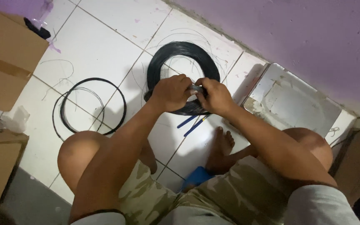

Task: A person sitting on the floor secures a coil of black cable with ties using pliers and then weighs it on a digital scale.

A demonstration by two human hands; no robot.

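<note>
Keep left hand (171,92) and right hand (216,96) clenched on thick black wire coil (183,75), feeding strands evenly, clear of blue-handled pliers (193,123) just below coil.

Hands hide near edge of big wire coil (183,52). Blue handles (192,123) poke out below coil, tool head hidden.

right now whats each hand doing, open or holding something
Left hand: closed on the thick black wire coil, gripping its near edge.
Right hand: closed on the same coil, right beside the left.
</note>
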